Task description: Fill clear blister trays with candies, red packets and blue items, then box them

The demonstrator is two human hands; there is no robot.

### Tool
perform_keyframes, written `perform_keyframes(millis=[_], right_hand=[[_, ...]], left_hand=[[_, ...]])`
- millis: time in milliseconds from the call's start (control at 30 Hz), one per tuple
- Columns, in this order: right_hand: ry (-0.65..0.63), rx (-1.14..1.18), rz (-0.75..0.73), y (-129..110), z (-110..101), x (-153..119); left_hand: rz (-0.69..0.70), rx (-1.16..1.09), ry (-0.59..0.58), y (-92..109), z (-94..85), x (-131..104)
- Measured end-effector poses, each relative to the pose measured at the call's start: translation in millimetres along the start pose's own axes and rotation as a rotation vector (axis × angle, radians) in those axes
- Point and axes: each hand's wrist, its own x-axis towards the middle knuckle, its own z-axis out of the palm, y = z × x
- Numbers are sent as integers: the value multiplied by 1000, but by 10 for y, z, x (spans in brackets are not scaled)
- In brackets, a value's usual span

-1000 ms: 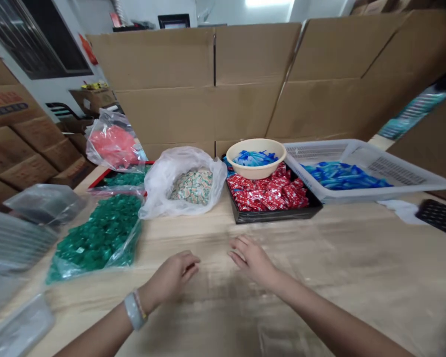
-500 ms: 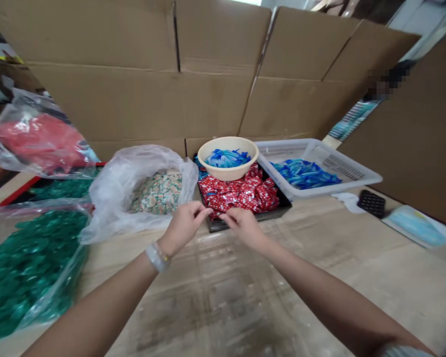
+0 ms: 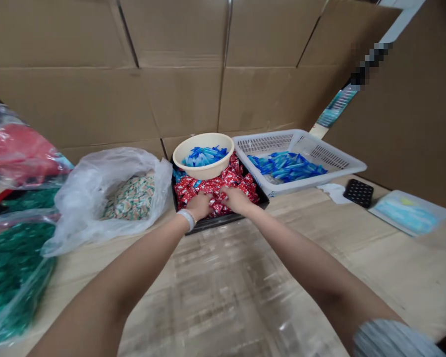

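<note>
Small red printed packets (image 3: 204, 187) fill a black tray (image 3: 223, 219) in the middle of the table. My left hand (image 3: 198, 206) reaches over the tray's near edge, its partly bent fingers apart among the packets. Facing it, my right hand (image 3: 237, 200) lies on the same heap with its fingers spread and bent. Some fingertips of both hands are hidden between packets; no held packet can be made out. A cream bowl (image 3: 204, 172) of slim blue pieces (image 3: 206, 155) stands at the back of the tray, just beyond my hands.
A white basket (image 3: 301, 187) holds more blue pieces. To the left are a plastic bag (image 3: 85, 193) of small striped packets, bagged green packets (image 3: 15, 277) and a red-filled bag (image 3: 18, 153). A black studded object (image 3: 359, 192) and a blue-white pouch (image 3: 409, 213) lie right. Cardboard (image 3: 186, 99) walls the back.
Both hands have moved from the tray's near edge down into the red packets, and their pinched fingers have come apart. The view has shifted right and tilted downward.
</note>
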Motion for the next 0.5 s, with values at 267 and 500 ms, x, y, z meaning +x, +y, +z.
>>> perform_keyframes(millis=[267,500], right_hand=[[464,863,286,-47,24,57],[807,786,344,819,-509,-1048]], left_hand=[[-6,-532,130,64,-311,286],[-246,-1223,37,618,-380,-255]])
